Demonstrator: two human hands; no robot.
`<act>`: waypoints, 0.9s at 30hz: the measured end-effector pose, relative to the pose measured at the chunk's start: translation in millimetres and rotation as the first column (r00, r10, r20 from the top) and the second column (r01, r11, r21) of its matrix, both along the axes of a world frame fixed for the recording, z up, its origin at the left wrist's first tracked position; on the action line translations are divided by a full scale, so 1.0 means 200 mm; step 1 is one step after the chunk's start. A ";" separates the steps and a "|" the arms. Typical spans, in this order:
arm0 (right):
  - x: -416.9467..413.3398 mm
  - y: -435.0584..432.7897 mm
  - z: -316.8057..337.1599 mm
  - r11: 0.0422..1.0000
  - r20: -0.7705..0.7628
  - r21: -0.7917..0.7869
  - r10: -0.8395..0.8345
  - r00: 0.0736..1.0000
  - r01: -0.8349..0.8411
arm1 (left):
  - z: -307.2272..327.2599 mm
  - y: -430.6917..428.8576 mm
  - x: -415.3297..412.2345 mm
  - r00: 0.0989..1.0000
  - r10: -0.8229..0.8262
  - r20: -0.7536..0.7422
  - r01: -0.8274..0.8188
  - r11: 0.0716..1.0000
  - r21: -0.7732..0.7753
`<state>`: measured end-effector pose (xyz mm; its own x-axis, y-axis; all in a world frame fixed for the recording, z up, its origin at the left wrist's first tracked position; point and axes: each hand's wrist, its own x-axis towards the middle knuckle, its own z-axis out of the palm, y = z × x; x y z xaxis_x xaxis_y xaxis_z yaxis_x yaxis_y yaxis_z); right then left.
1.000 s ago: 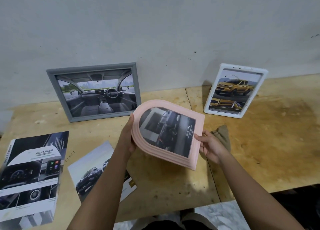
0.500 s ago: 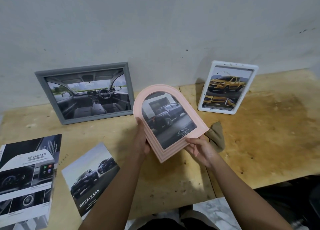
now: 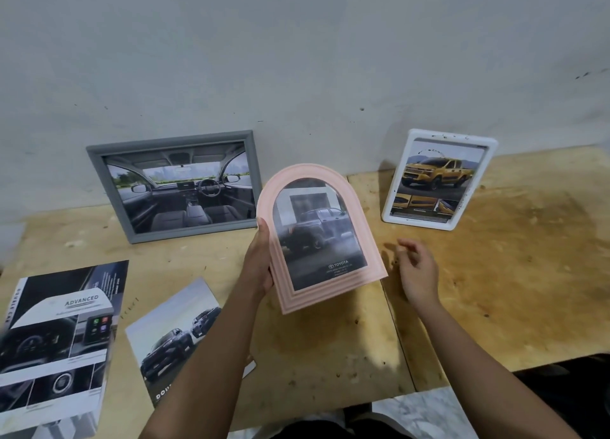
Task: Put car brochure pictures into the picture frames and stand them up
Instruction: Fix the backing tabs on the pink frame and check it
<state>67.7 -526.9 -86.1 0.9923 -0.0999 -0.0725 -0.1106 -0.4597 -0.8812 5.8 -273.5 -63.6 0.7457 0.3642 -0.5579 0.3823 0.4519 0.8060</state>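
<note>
Pink moulding fills our left hand (image 3: 260, 267), whose fingers (image 3: 263, 229) wrap the left edge of the arched frame (image 3: 321, 237) and hold it tilted above the wooden surface (image 3: 515, 273), near the middle of the scene. Behind its glass sits a picture of a dark pickup (image 3: 318, 232) with a Toyota mark below. Our right hand (image 3: 417, 268) hovers just right of the frame, apart from it, fingers loosely spread and holding nothing. Farther back on the left, a grey frame (image 3: 175, 186) with a cabin-interior picture leans at the wall (image 3: 297, 58); far right, a white frame (image 3: 437, 179) with a yellow pickup stands upright. Near left lie two brochures: one (image 3: 57, 343) marked "ADVANCED", and another (image 3: 178, 333) showing dark cars, partly under our left forearm.
</note>
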 end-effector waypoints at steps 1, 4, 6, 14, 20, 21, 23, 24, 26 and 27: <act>0.00 -0.02 -0.03 0.992 0.049 -0.108 -0.055 0.997 0.060 | 0.00 -0.01 -0.01 1.000 0.019 0.009 -0.019 1.000 -0.007; -0.01 -0.09 -0.11 0.916 -0.088 -0.399 0.000 0.996 -0.035 | -0.03 -0.04 -0.03 0.997 0.078 0.018 -0.077 0.996 -0.054; -0.03 -0.10 -0.16 0.809 -0.269 -0.544 0.082 0.960 -0.222 | -0.05 -0.06 -0.04 0.994 0.107 0.022 -0.105 0.991 -0.080; 0.03 -0.08 -0.11 0.933 -0.268 -0.339 0.026 0.963 -0.119 | -0.08 -0.15 -0.03 0.954 0.292 -0.073 -0.300 0.910 -0.287; -0.05 0.10 0.07 0.980 -0.059 0.001 0.201 0.978 -0.201 | -0.09 -0.18 0.03 0.935 0.354 -0.040 -0.344 0.868 -0.358; -0.07 0.14 0.08 0.956 -0.079 -0.022 0.290 0.954 -0.293 | -0.08 -0.19 0.04 0.933 0.358 -0.044 -0.348 0.862 -0.369; -0.10 0.19 0.06 0.879 -0.145 -0.097 0.452 0.880 -0.468 | -0.08 -0.21 0.05 0.932 0.362 -0.019 -0.339 0.853 -0.396; -0.11 0.20 0.05 0.844 -0.160 -0.124 0.501 0.850 -0.521 | -0.07 -0.23 0.06 0.930 0.368 -0.002 -0.338 0.852 -0.399; -0.14 0.21 0.04 0.812 -0.164 -0.139 0.545 0.822 -0.566 | -0.05 -0.24 0.07 0.923 0.384 0.001 -0.356 0.856 -0.374; -0.15 0.21 0.04 0.802 -0.157 -0.143 0.560 0.813 -0.580 | -0.05 -0.24 0.08 0.922 0.387 -0.001 -0.361 0.859 -0.363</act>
